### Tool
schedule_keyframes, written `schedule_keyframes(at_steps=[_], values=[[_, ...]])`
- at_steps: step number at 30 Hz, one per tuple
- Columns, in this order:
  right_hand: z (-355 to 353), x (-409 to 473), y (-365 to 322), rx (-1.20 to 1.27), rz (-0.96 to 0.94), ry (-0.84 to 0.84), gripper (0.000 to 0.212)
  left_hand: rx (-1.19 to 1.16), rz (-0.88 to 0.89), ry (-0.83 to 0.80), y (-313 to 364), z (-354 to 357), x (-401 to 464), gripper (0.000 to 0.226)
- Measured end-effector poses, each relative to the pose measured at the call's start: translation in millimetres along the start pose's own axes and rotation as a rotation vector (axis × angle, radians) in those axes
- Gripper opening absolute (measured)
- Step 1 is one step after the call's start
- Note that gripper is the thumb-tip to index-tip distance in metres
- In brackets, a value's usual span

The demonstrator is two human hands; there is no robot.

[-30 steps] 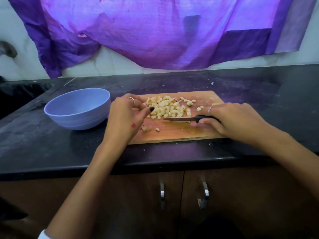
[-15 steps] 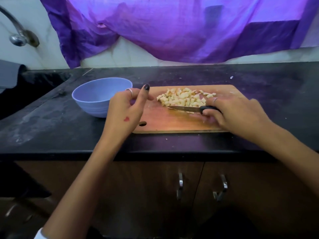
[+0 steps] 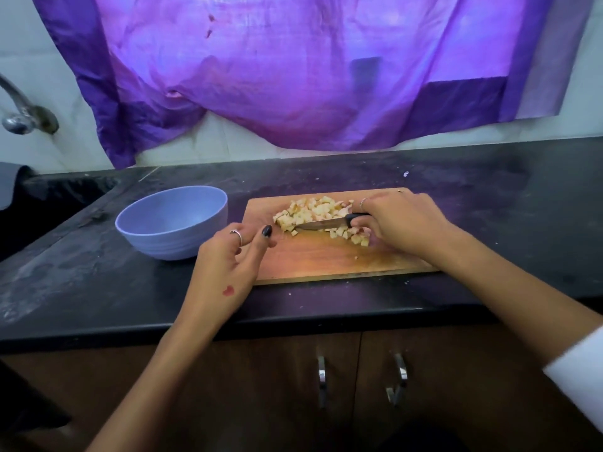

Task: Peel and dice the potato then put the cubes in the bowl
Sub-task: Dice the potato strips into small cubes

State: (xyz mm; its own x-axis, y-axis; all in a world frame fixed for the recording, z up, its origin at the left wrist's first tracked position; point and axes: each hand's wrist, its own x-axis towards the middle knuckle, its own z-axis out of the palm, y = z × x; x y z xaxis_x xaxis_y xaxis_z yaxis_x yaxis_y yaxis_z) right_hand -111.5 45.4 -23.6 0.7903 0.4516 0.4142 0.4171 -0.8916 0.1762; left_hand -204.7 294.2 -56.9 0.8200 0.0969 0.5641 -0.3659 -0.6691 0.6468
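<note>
A pile of pale potato cubes lies on the far half of the wooden cutting board. My right hand grips the black handle of a knife, whose blade lies flat-on against the near side of the pile, tip pointing left. A few cubes sit just under that hand. My left hand hovers over the board's left edge, fingers loosely bent, holding nothing. The empty blue bowl stands on the black counter just left of the board.
A sink basin and a metal tap lie at the far left. Purple cloth hangs on the wall behind. Below the counter edge are wooden cabinet doors with metal handles.
The knife has swept the scattered cubes into a tighter pile toward the board's far side. My left hand drew back from the cubes to the board's left edge. The camera view shifted.
</note>
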Motion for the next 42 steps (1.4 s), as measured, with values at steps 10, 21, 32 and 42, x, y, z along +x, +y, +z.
schedule_keyframes(at_steps=[10,21,32,42], values=[[-15.3,-25.6,52.5,0.216,0.119,-0.093,0.026,0.157,0.032,-0.005,24.4,4.5,-15.9,0.039],[-2.3,-32.6,44.2,0.132,-0.033,-0.044,0.033,0.191,0.068,0.096,53.3,43.5,-34.9,0.043],[-8.0,-23.2,45.9,0.212,-0.106,0.028,0.031,0.334,0.027,0.108,35.8,40.7,2.8,0.025],[-8.8,-20.8,41.8,0.36,0.015,0.105,0.029,0.385,0.256,-0.058,30.5,24.9,64.6,0.022]])
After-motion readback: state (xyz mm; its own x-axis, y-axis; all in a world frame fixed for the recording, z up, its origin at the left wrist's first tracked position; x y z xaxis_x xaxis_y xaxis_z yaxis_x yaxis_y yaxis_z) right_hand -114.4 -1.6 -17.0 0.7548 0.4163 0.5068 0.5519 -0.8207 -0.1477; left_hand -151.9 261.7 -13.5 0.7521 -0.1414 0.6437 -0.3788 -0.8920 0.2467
